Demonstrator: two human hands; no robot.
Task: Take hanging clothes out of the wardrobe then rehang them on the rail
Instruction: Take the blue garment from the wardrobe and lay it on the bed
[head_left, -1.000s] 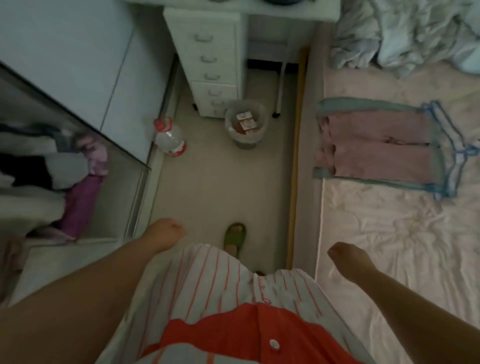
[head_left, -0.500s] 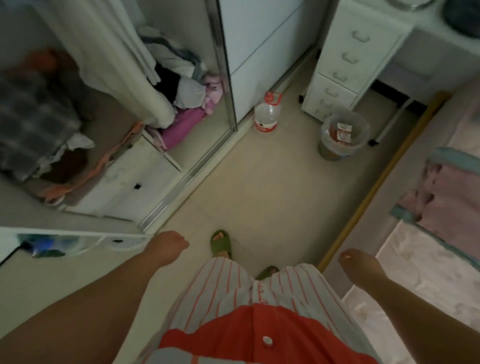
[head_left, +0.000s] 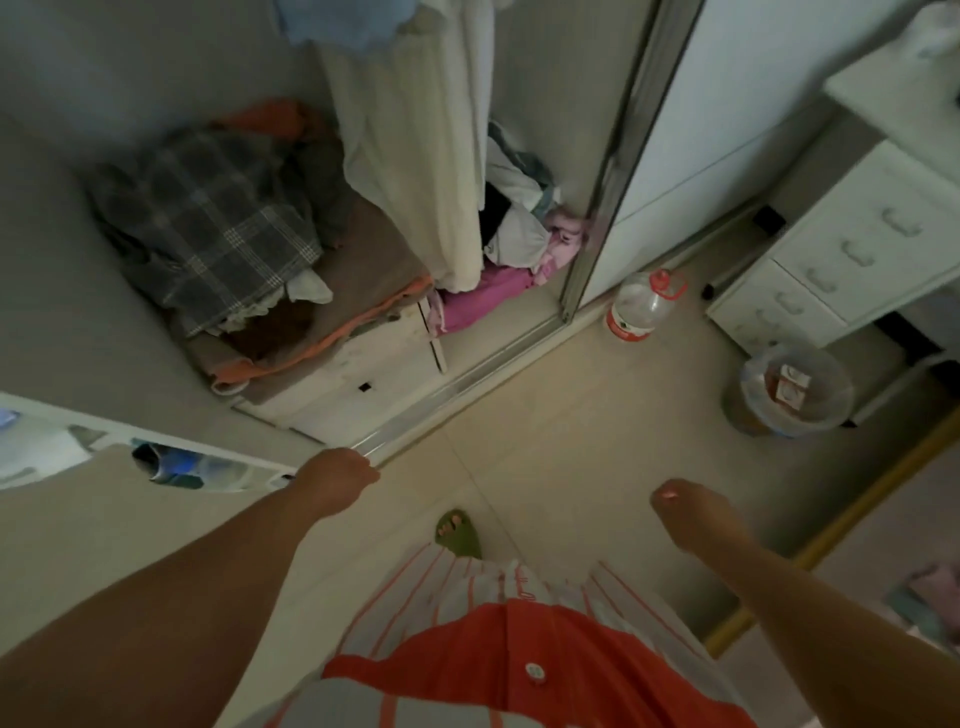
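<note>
The cream hanging garment (head_left: 415, 145) is seen inside the open wardrobe (head_left: 62, 156), at about 12 o'clock from the person, its hem ending just above the pink clothes (head_left: 483, 296) on the wardrobe floor. The long axis is judged to run vertically, top toward the upper frame edge and hem downward; hanger and rail are out of view, so the hook direction cannot be told. A blue item (head_left: 332, 21) hangs beside it at the top edge, blurred.

Step in hand, judged: approach to the wardrobe, before any garment is taken. Nothing is held.

At 10 o'clock of the garment's hem, a plaid garment (head_left: 208, 228) lies heaped on a brown and orange layer over a white drawer unit (head_left: 353, 384). At 3 o'clock the sliding door frame (head_left: 597, 218) stands, with a water bottle (head_left: 641, 306) on the floor just beyond it.

The left hand (head_left: 337, 480) is at 7 o'clock of the garment, low, over the door track (head_left: 457, 389); fingers are loosely curled, nothing gripped. The right hand (head_left: 685, 512) is at 5 o'clock, well apart, fingers loosely curled and bare.

Next move, judged: one hand must be raised well above its present level to reach the hanger top, and the hanger must be lifted off its rail. Risk: the hem may drag the pink clothes.
</note>
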